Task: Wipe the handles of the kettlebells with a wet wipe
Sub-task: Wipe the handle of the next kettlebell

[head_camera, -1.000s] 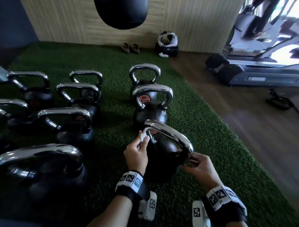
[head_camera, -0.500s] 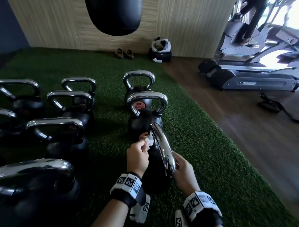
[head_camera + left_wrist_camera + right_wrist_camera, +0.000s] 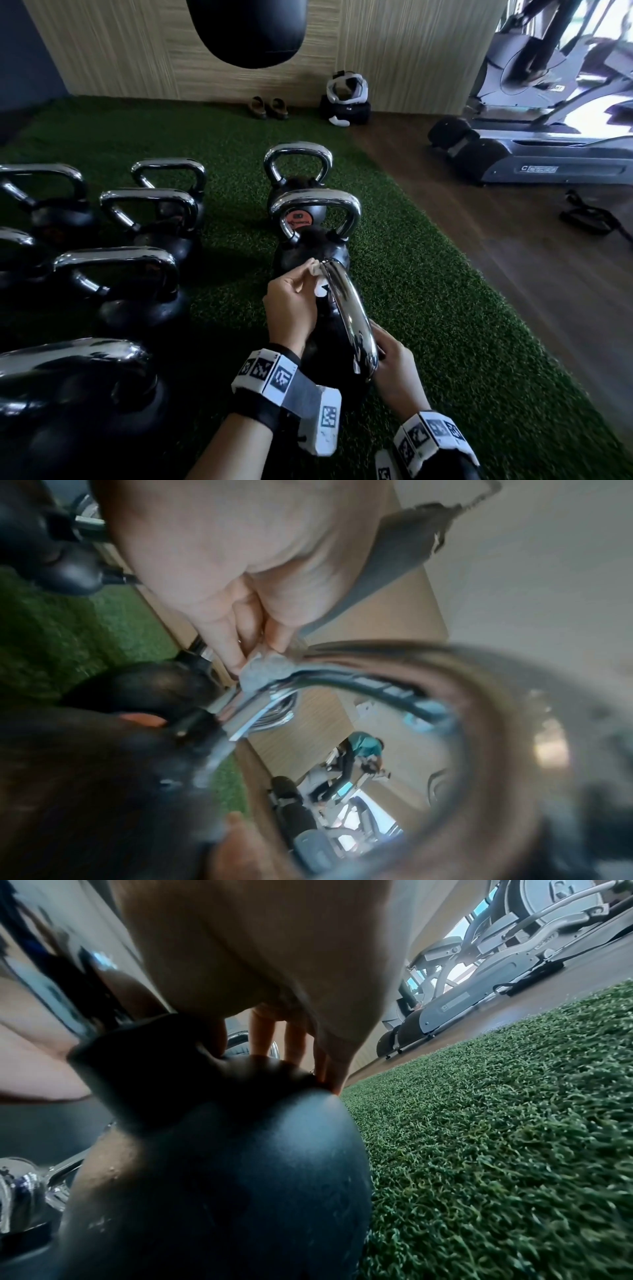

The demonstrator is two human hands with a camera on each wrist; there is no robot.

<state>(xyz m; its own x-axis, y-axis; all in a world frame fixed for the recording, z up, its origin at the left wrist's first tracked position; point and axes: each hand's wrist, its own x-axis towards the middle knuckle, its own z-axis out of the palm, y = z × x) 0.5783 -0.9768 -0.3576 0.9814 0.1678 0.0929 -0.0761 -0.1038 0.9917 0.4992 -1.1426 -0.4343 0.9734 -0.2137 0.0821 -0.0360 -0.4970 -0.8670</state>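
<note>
On the green turf (image 3: 428,308), at the near end of a row of three, stands the nearest kettlebell (image 3: 329,346), its black body between the person's two hands and its chrome handle (image 3: 349,315) arching edge-on toward the head camera. Left hand (image 3: 291,308): beside the handle's far end, on its left, fingers curled and pinching a small white wet wipe (image 3: 320,289) against the chrome; the left wrist view shows the wipe (image 3: 263,672) bunched between thumb and fingertips where the handle bends down to the body. Right hand (image 3: 394,370): just right of the handle's near end; the right wrist view shows its fingers (image 3: 329,1066) reaching down, tips touching the black body (image 3: 222,1177), which looks like steadying by contact and not a closed grip. Beyond the nearest kettlebell, in line with it, stand a second kettlebell (image 3: 311,253) and a third (image 3: 298,192) bearing an orange label. Left of the nearest kettlebell, further kettlebells (image 3: 137,291) stand in rows on the same turf. Above and beyond it hangs a black punch bag (image 3: 246,31); against the far wall lie a pair of shoes (image 3: 269,108). Right of it, on the wooden floor (image 3: 513,274), stand exercise machines (image 3: 548,147).
</note>
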